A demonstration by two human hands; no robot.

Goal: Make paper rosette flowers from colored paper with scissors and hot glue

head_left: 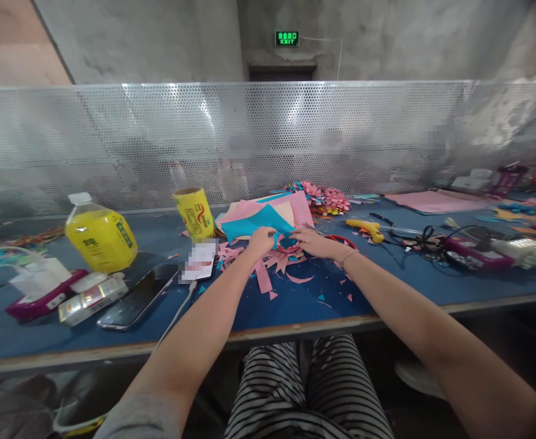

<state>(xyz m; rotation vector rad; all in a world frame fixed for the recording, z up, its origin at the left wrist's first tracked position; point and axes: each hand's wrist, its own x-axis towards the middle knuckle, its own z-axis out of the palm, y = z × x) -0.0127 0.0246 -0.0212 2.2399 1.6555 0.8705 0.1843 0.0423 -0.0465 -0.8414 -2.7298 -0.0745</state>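
A blue sheet of paper [255,224] lies over pink and cream sheets [300,208] in front of me. My left hand [262,241] pinches a bit of blue paper at the sheet's near edge. The fingers of my right hand [312,241] are bent over the right corner of the blue sheet; the fingertips are partly hidden. Pink offcuts [263,277] and small blue scraps spread beneath and around both hands. Just beyond my right wrist shows a red loop [341,239], which I cannot identify.
To the left stand a yellow-labelled bottle [103,235] and a yellow cardboard tube [195,213], with a phone [135,302] and a purple power strip [43,299]. Paper flowers [322,198] lie behind the sheets. On the right are a yellow glue gun [366,228] and cables. A perforated metal screen [268,140] borders the table.
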